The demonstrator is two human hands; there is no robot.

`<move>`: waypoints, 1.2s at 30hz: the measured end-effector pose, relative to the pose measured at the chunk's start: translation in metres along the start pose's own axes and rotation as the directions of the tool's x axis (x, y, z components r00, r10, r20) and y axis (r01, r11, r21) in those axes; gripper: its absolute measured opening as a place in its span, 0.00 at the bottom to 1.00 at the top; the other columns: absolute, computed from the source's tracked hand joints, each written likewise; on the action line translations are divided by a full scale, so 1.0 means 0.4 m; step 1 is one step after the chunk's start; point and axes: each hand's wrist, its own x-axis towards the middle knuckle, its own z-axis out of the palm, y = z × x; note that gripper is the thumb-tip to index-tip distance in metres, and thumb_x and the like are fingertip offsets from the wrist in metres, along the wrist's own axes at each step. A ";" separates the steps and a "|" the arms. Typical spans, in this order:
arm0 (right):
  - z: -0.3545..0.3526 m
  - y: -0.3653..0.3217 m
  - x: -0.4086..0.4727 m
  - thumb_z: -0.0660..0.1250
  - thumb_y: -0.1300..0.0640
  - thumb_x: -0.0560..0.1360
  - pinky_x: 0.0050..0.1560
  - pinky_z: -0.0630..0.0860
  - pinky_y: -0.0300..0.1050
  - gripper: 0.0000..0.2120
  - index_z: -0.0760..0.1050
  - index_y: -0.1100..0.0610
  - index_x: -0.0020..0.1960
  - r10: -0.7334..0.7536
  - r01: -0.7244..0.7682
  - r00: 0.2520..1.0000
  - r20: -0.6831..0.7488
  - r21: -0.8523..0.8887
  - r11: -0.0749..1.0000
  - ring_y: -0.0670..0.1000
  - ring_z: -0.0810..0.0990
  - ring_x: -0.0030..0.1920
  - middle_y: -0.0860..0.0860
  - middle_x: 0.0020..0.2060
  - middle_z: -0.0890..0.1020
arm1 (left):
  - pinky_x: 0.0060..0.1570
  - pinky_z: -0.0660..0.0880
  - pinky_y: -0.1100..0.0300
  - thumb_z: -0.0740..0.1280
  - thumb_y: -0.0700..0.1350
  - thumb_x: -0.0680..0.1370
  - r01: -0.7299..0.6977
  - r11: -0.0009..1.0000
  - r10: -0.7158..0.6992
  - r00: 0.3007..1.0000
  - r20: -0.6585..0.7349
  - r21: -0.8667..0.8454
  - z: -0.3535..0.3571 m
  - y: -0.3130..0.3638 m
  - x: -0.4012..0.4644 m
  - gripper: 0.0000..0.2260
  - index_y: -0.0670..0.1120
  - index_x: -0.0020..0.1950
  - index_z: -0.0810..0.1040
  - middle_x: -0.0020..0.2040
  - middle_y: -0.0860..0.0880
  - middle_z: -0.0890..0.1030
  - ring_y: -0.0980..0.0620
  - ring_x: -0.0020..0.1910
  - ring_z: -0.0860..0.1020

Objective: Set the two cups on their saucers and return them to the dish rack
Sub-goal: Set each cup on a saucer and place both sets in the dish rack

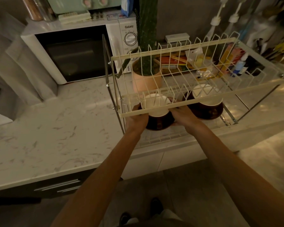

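Note:
A cream two-tier wire dish rack (170,112) stands on the marble counter. On its lower tier, at the right, a white cup (206,97) rests on a dark brown saucer (205,112). Left of it, a second white cup (156,104) sits on another dark saucer (159,123), seen through the upper tier's wires. My left hand (136,118) grips this saucer's left edge and my right hand (184,117) grips its right edge, both reaching under the upper tier. Whether the saucer touches the lower shelf I cannot tell.
A white microwave (72,51) stands at the back left. A cactus in a pink pot (146,81) sits behind the rack. Packets and bottles (228,63) crowd the back right. Bare marble counter (56,131) spreads to the left; a sink corner (0,118) lies far left.

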 end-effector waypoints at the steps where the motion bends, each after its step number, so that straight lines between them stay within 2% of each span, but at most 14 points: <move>1: -0.001 -0.001 -0.001 0.62 0.40 0.77 0.68 0.72 0.62 0.24 0.68 0.43 0.72 -0.001 0.001 1.000 0.004 -0.002 1.000 0.54 0.68 0.73 0.48 0.73 0.70 | 0.42 0.74 0.57 0.61 0.54 0.78 -0.001 1.000 0.001 1.000 -0.001 0.002 0.001 0.001 -0.001 0.16 0.50 0.63 0.77 0.50 0.49 0.80 0.46 0.53 0.79; 5: -0.003 -0.006 -0.015 0.61 0.41 0.78 0.70 0.69 0.62 0.25 0.67 0.46 0.73 -0.010 0.010 1.000 -0.013 -0.035 0.999 0.55 0.67 0.74 0.49 0.74 0.69 | 0.49 0.74 0.55 0.61 0.54 0.79 -0.025 0.997 0.025 1.000 -0.012 0.071 0.003 0.005 -0.006 0.17 0.48 0.64 0.75 0.59 0.46 0.80 0.46 0.57 0.77; 9: -0.026 -0.036 -0.049 0.57 0.48 0.82 0.71 0.68 0.58 0.17 0.73 0.52 0.67 -0.158 0.142 0.987 -0.039 -0.257 0.956 0.57 0.71 0.70 0.53 0.67 0.76 | 0.60 0.75 0.49 0.62 0.52 0.78 -0.166 0.965 0.177 0.984 -0.035 0.204 0.008 0.017 -0.015 0.20 0.48 0.69 0.70 0.64 0.44 0.77 0.45 0.63 0.75; 12: -0.049 -0.065 -0.081 0.58 0.55 0.82 0.56 0.75 0.55 0.11 0.77 0.59 0.55 -0.321 0.261 0.944 -0.079 -0.417 0.871 0.62 0.79 0.57 0.57 0.48 0.81 | 0.60 0.73 0.53 0.63 0.53 0.77 -0.332 0.866 0.377 0.925 -0.052 0.373 0.023 0.031 -0.041 0.21 0.46 0.68 0.71 0.65 0.43 0.76 0.44 0.63 0.74; 14: -0.069 -0.074 -0.097 0.61 0.55 0.81 0.48 0.73 0.50 0.12 0.78 0.63 0.51 -0.401 0.276 0.901 -0.168 -0.492 0.826 0.62 0.80 0.50 0.60 0.43 0.81 | 0.60 0.72 0.52 0.63 0.51 0.78 -0.444 0.732 0.537 0.843 -0.035 0.517 0.042 0.047 -0.062 0.19 0.43 0.65 0.74 0.62 0.42 0.78 0.43 0.61 0.75; 17: -0.107 -0.069 -0.112 0.61 0.57 0.81 0.46 0.72 0.50 0.12 0.77 0.66 0.50 -0.483 0.222 0.846 -0.226 -0.674 0.704 0.63 0.80 0.48 0.64 0.46 0.82 | 0.58 0.74 0.50 0.64 0.47 0.77 -0.578 0.578 0.683 0.729 0.047 0.577 0.089 0.082 -0.092 0.14 0.41 0.59 0.77 0.55 0.40 0.80 0.41 0.56 0.78; 19: -0.127 -0.063 -0.126 0.62 0.59 0.80 0.49 0.75 0.53 0.12 0.78 0.67 0.49 -0.574 0.265 0.797 -0.188 -0.745 0.612 0.64 0.80 0.47 0.64 0.44 0.82 | 0.54 0.76 0.50 0.65 0.44 0.76 -0.646 0.538 0.724 0.683 0.096 0.541 0.126 0.103 -0.105 0.13 0.40 0.57 0.77 0.51 0.40 0.81 0.40 0.52 0.79; 22: -0.158 -0.038 -0.137 0.63 0.61 0.77 0.60 0.73 0.61 0.11 0.79 0.67 0.53 -0.674 0.310 0.737 -0.058 -0.857 0.413 0.68 0.79 0.55 0.66 0.50 0.82 | 0.57 0.75 0.50 0.63 0.46 0.78 -0.680 0.585 0.684 0.706 0.182 0.442 0.178 0.127 -0.117 0.15 0.41 0.61 0.75 0.55 0.40 0.81 0.42 0.56 0.78; 24: -0.185 -0.018 -0.131 0.60 0.59 0.80 0.67 0.66 0.65 0.16 0.75 0.66 0.63 -0.644 0.242 0.765 -0.030 -0.912 0.331 0.69 0.73 0.66 0.66 0.62 0.77 | 0.64 0.70 0.52 0.62 0.47 0.79 -0.675 0.601 0.660 0.721 0.210 0.427 0.211 0.131 -0.117 0.18 0.42 0.67 0.71 0.63 0.42 0.77 0.44 0.63 0.74; 25: -0.200 -0.009 -0.127 0.58 0.58 0.81 0.68 0.63 0.65 0.18 0.72 0.65 0.67 -0.633 0.209 0.772 -0.059 -0.917 0.340 0.68 0.70 0.69 0.66 0.67 0.74 | 0.66 0.68 0.53 0.62 0.47 0.79 -0.665 0.626 0.642 0.736 0.215 0.407 0.226 0.134 -0.116 0.19 0.42 0.69 0.70 0.66 0.42 0.75 0.44 0.65 0.72; 27: -0.224 0.005 -0.122 0.55 0.57 0.83 0.70 0.62 0.62 0.20 0.67 0.65 0.71 -0.620 0.177 0.769 -0.154 -0.881 0.438 0.67 0.67 0.71 0.65 0.70 0.71 | 0.66 0.66 0.58 0.62 0.46 0.79 -0.587 0.754 0.549 0.810 0.209 0.295 0.253 0.141 -0.116 0.20 0.43 0.70 0.68 0.68 0.43 0.74 0.46 0.68 0.71; 30: -0.254 0.014 -0.109 0.56 0.57 0.83 0.72 0.61 0.59 0.23 0.63 0.67 0.74 -0.559 0.156 0.781 -0.279 -0.779 0.607 0.66 0.66 0.72 0.65 0.72 0.69 | 0.62 0.71 0.56 0.62 0.47 0.79 -0.327 0.938 0.306 0.936 0.171 0.110 0.281 0.151 -0.100 0.18 0.46 0.68 0.71 0.65 0.44 0.76 0.46 0.65 0.74; 32: -0.277 0.013 -0.094 0.58 0.56 0.82 0.72 0.63 0.57 0.23 0.65 0.66 0.73 -0.472 0.111 0.821 -0.322 -0.721 0.684 0.65 0.68 0.71 0.65 0.70 0.71 | 0.60 0.73 0.53 0.61 0.49 0.79 -0.234 0.967 0.213 0.961 0.179 0.102 0.295 0.150 -0.085 0.17 0.47 0.68 0.71 0.64 0.45 0.76 0.45 0.63 0.75; 36: -0.313 0.005 -0.057 0.59 0.52 0.81 0.68 0.70 0.56 0.23 0.69 0.67 0.70 -0.256 0.021 0.891 -0.375 -0.528 0.849 0.64 0.73 0.68 0.66 0.67 0.75 | 0.66 0.69 0.51 0.60 0.53 0.79 -0.082 0.991 0.057 0.973 0.225 0.104 0.318 0.137 -0.043 0.23 0.49 0.73 0.65 0.73 0.45 0.69 0.43 0.69 0.69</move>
